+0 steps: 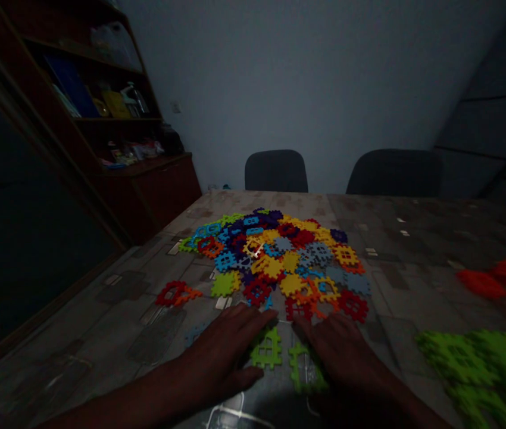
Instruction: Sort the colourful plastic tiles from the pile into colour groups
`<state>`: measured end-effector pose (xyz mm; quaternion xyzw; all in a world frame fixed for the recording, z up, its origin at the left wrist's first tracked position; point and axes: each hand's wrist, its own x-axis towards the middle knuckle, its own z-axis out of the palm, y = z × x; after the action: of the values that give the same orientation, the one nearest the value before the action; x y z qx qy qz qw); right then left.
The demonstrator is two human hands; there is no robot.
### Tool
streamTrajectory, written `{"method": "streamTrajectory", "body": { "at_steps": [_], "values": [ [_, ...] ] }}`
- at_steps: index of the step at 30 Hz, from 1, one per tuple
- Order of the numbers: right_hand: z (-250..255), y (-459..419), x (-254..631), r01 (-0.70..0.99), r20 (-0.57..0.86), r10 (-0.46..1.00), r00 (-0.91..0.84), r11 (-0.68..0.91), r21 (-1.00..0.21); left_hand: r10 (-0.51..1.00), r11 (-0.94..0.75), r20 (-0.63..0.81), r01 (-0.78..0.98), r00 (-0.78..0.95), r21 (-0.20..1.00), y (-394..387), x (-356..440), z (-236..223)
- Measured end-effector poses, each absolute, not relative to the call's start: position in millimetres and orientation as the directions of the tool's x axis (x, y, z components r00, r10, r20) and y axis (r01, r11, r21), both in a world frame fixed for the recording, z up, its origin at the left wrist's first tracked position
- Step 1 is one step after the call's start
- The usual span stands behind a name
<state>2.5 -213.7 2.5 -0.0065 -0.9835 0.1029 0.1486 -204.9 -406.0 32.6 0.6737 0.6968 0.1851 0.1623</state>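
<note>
The left hand [221,351] and the right hand [337,351] are held palm-down with the fingers spread wide, just short of the near edge of the heap of multicoloured plastic lattice tiles [271,256], and nothing is seen to be gripped by either. On the near side of the heap, 2 lime-green tiles are laid between the hands: the left green tile [266,350] just beside the left fingertips, and the right green tile [304,369], its long axis pointing toward the heap, partly under the right hand.
</note>
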Motion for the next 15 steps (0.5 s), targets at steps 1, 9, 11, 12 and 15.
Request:
{"method": "streamTrajectory", "body": {
  "at_steps": [1, 9, 11, 12, 15],
  "values": [
    [2.0, -214.6, 2.3, -0.019, 0.294, 0.038, -0.955, 0.982, -0.189, 0.999, 0.019, 0.032, 0.878, -0.039, 0.478, -406.0, -205.3, 30.5],
    [3.8, -202.2, 4.9, -0.047, 0.319, 0.015, -0.948, 0.981, -0.186, 0.995, 0.029, 0.077, 0.899, -0.070, 0.437, -405.1, -206.9, 20.0],
    [17.2, -188.7, 12.8, -0.080, 0.327, -0.023, -0.945, 0.984, -0.162, 0.993, 0.021, 0.093, 0.901, -0.068, 0.432, -404.7, -206.5, 21.9],
    [26.7, -181.4, 19.6, -0.089, 0.335, -0.036, -0.941, 0.986, -0.143, 0.993, 0.014, 0.099, 0.900, -0.063, 0.435, -404.0, -205.9, 23.1],
    [59.3, -160.7, 50.4, 0.103, 0.365, 0.157, -0.918, 0.981, -0.164, 0.992, -0.012, 0.116, 0.894, -0.045, 0.448, -398.9, -201.5, 27.0]
  ]
}}
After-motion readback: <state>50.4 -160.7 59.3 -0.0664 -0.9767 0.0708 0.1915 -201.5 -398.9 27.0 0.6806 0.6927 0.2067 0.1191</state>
